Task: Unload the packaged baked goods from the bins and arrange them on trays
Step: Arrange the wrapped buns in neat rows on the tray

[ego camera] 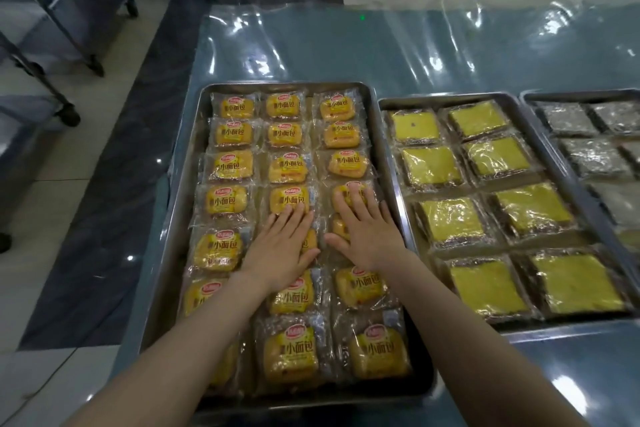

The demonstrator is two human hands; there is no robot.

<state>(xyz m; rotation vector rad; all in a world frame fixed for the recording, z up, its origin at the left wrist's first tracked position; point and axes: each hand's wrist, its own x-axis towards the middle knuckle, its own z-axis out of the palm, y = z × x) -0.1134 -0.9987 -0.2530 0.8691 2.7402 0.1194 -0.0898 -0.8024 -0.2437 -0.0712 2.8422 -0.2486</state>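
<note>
The left hand (282, 246) lies flat and fully open, palm down, on the packaged small breads (228, 163) in the middle column of the left tray (180, 163); it grips nothing. The right hand (363, 225) lies just beside it, likewise flat with fingers spread, pressing on the right column and holding nothing. The breads fill this tray in three columns, each in a clear wrapper with a yellow label. To the right, touching it, a second tray (388, 104) carries yellow-topped cake squares (433, 165) in two columns. A third tray (530, 95) at the far right holds grey-wrapped squares (594, 156). All trays rest on the worktop (346, 45), covered in glossy film.
</note>
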